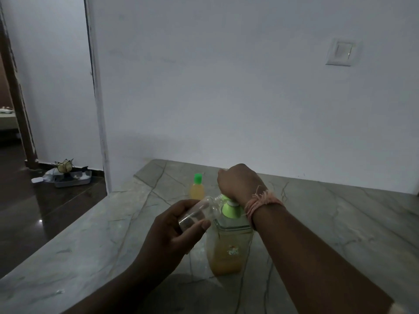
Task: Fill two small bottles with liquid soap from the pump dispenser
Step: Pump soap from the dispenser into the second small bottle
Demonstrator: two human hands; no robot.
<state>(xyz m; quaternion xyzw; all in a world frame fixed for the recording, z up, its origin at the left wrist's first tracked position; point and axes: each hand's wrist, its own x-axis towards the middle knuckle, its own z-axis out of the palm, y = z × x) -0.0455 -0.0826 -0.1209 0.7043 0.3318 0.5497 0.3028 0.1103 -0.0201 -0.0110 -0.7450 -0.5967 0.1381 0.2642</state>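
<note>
Our left hand (172,225) grips a clear bottle (199,211) tilted at the dispenser (229,241) spout; our right hand (238,182) presses the pump, fingers seemingly curled. A filled bottle (197,188) stands behind on the tabletop (328,223).

The pump dispenser (229,241) is standing on the counter (328,223), near its front edge. Behind it and slightly to its left, a capped small bottle (197,187) is standing upright. Just left of the dispenser's pump head, the left hand (174,225) is holding an open small bottle (199,211) tilted, its mouth lying against the spout. The right hand (239,181) is resting on top of the pump head.
</note>
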